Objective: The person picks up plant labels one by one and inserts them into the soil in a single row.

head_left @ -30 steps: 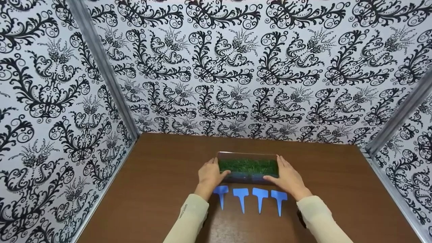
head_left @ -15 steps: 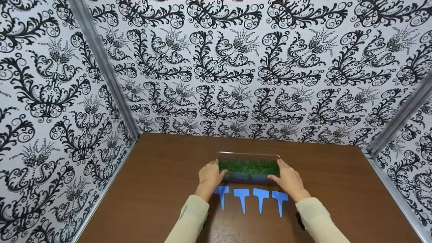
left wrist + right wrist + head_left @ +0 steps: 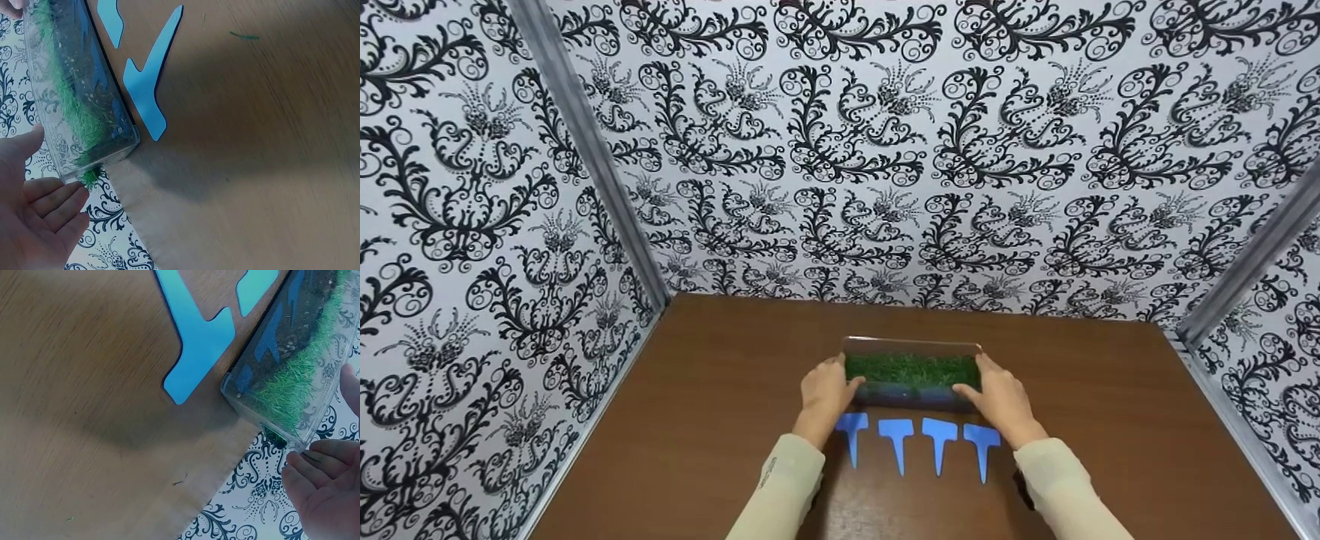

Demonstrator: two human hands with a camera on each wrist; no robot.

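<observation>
A long clear plastic box [image 3: 911, 345] with green grass [image 3: 915, 370] over dark soil stands on the brown table. In the head view my left hand [image 3: 823, 391] touches its left end, the thumb toward the front face. My right hand [image 3: 1003, 397] touches the right end in the same way. Both wrist views show relaxed fingers, the left fingers [image 3: 56, 202] and right fingers [image 3: 315, 467], against the box's ends, palms unfolded. Several blue T-shaped plant labels [image 3: 896, 439] lie in a row before the box, stems toward me. Their undersides are hidden.
The brown tabletop [image 3: 720, 420] reaches back to a patterned wall [image 3: 885, 172]; another patterned wall [image 3: 487, 247] rises on the left. Grey metal posts [image 3: 607, 172] stand at the corners. A green grass strand [image 3: 244, 36] lies on the table.
Both thumbs have drawn slightly outward along the box's front, toward its ends. Box and labels have stayed where they were.
</observation>
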